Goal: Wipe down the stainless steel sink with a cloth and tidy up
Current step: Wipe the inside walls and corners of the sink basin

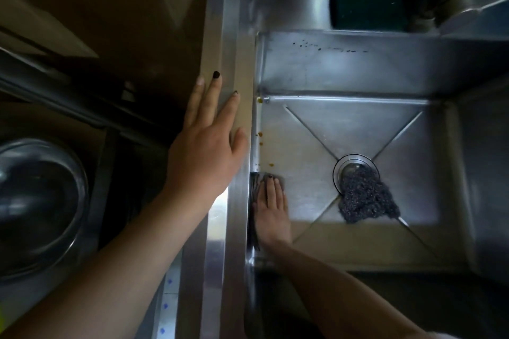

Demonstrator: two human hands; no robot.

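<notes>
Sink [344, 71], cloth, two hands.
We log right hand [271, 212] pressing cloth [257, 181] flat-fingered, lower centre; left hand [209, 140] released, flat on rim [234, 36]; scourer [366, 198] overlapping drain [347, 168].

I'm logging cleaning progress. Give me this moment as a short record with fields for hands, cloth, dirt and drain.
left hand: flat on the sink rim, fingers straight
right hand: presses the grey cloth into the basin's left corner, fingers straight
dirt: orange spots along the floor's left edge, beyond the cloth; dark specks on the back wall
drain: partly covered by a steel wool scrubber
</notes>
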